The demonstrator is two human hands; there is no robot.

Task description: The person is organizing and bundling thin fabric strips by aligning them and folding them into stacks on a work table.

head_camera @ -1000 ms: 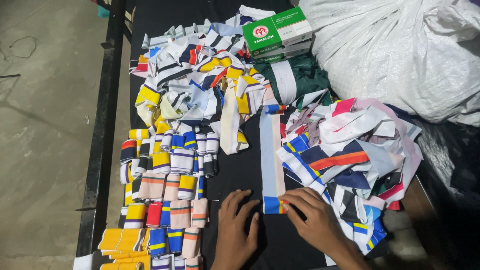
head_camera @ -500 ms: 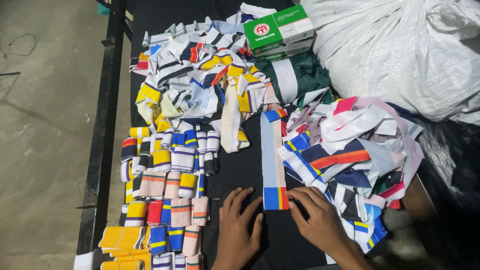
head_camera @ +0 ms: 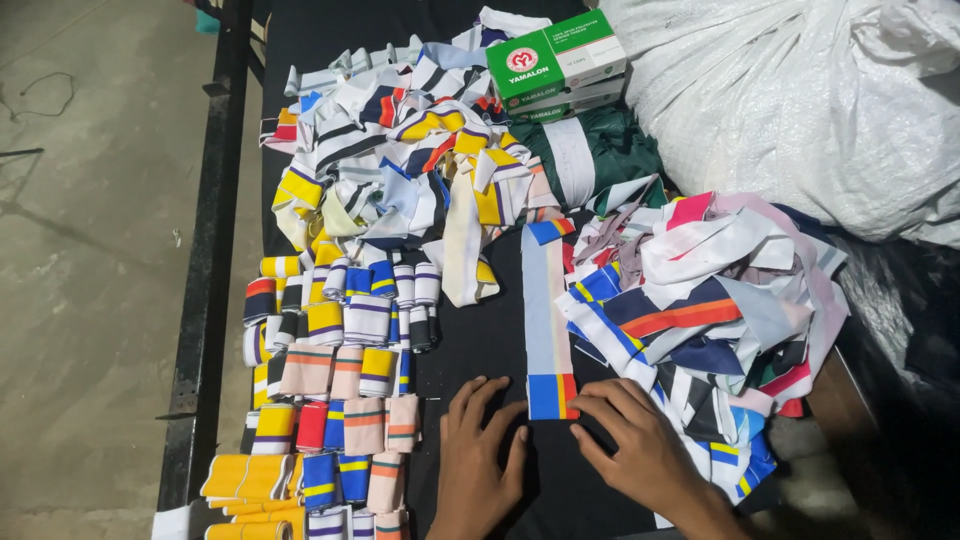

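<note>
A long pale blue fabric strip point(head_camera: 546, 300) with blue, yellow and red bands at each end lies flat on the black table point(head_camera: 480, 350). My left hand point(head_camera: 480, 455) rests flat on the table just left of the strip's near end, fingers spread. My right hand point(head_camera: 635, 445) sits at the strip's near right corner, its fingertips touching the banded end. Neither hand holds anything.
Rows of folded striped pieces point(head_camera: 335, 390) lie at the left. A loose heap of striped strips point(head_camera: 400, 150) is behind them, another heap point(head_camera: 700, 300) at the right. Green and white boxes point(head_camera: 555, 65) and a big white sack point(head_camera: 800, 100) stand at the back. The table's black frame point(head_camera: 205, 280) borders the concrete floor.
The long strip has been laid out straighter and flatter on the table. Both hands stay at its near end, the right one now at the corner.
</note>
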